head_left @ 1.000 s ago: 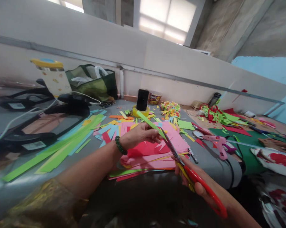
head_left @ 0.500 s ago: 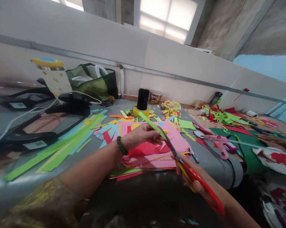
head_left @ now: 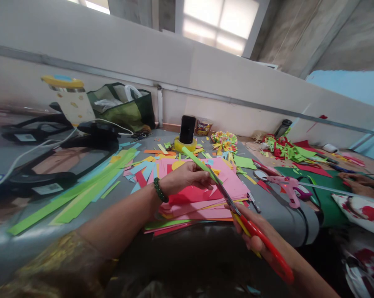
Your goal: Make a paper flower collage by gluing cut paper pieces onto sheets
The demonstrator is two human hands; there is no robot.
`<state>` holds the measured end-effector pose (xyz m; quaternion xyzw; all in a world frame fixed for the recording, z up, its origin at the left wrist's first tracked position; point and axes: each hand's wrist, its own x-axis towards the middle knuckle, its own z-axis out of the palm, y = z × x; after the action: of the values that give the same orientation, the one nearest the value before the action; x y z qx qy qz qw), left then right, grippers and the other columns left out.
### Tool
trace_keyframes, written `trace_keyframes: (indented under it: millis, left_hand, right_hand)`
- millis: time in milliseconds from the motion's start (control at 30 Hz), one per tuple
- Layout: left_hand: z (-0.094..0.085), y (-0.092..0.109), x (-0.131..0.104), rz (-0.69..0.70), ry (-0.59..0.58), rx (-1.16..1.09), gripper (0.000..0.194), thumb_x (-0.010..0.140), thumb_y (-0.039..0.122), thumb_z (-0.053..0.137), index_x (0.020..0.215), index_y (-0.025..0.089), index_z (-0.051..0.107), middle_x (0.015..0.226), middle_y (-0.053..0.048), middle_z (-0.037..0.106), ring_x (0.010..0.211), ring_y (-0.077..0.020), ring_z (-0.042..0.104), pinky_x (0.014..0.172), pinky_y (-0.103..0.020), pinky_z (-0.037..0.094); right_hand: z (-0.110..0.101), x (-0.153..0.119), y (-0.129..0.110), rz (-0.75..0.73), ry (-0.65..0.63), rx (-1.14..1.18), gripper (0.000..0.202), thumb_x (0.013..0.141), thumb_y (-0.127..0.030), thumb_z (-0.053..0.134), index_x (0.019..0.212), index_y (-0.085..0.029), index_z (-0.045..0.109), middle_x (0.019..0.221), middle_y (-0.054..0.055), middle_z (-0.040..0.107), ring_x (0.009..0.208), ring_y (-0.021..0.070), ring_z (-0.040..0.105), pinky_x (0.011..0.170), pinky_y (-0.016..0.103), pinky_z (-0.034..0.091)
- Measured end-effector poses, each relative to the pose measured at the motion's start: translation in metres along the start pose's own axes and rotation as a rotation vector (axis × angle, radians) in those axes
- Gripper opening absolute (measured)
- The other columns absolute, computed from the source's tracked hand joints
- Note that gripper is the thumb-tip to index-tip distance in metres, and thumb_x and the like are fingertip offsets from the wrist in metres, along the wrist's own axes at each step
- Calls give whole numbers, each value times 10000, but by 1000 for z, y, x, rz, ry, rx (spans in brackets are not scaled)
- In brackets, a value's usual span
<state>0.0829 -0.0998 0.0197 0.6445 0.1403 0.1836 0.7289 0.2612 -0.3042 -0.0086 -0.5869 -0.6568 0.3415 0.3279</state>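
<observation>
The left hand pinches a long, bright-green paper strip between thumb and fingertips, with no gap showing. The right hand is closed around the red-and-yellow handles of long metal-bladed scissors, whose blades look nearly together and meet the near end of the strip, just right of the left fingers; whether they grip the paper is hard to tell. The left forearm reaches up from the lower left, palm turned inward, a dark-green beaded bracelet at the wrist. The right forearm comes from the lower right, the scissors pointing up and leftward. Beneath both hands lies a stack of pink, red and yellow paper sheets. Beyond the grip, a black smartphone stands upright at a yellow roll of tape, beside a brown printed snack cup whose lettering is too small to read. Left of the grip are loose green and blue paper strips and black straps bearing white labels, their print illegible. To its right sits a pink glue gun with a red light; farther right are another person's hands.
</observation>
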Motion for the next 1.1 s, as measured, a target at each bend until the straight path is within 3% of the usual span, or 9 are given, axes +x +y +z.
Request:
trace_keyframes:
  millis: [167,333,467,667,900,1100]
  left_hand:
    - [0,0,0,-12,11,24,246,720,367,772,724,121,755,719,-81,761,665,-146,702,659,-238,546]
    - [-3,2,-1,-6,37,41,249,727,374,770,717,126,745,737,-81,760,694,-163,717,668,-245,542]
    - [-6,2,-1,-3,36,73,284,739,404,771,738,121,752,738,-91,760,704,-170,718,663,-250,537]
    - [-5,-2,0,-12,35,62,368,681,472,809,762,116,763,759,-105,766,713,-173,714,696,-270,545]
    - [-7,-2,0,-13,10,46,398,698,488,802,796,105,755,787,-118,768,730,-184,720,706,-280,544]
    - [-5,-1,0,-11,-7,16,338,717,440,800,767,112,735,784,-110,771,705,-168,721,694,-266,549]
  right_hand:
    - [-1,2,-7,57,-7,104,863,616,-968,432,933,-181,592,729,-12,462,526,80,301,403,223,234]
    - [-2,-1,-7,88,-17,120,877,585,-980,439,944,-192,582,746,-7,454,547,93,317,416,235,248]
    - [-3,-5,-7,39,-15,61,884,701,-924,424,1177,-191,564,822,17,486,596,118,375,482,248,325]
    - [-3,-5,-6,21,8,24,862,671,-945,406,1024,-186,613,737,-5,478,572,110,334,491,251,301]
    - [-2,-1,-14,10,71,-47,946,676,-947,382,1161,-175,635,645,-32,437,549,107,301,483,250,265]
    - [1,-3,-5,14,128,-52,791,839,-822,390,1211,-168,633,603,-43,372,502,94,256,450,241,226]
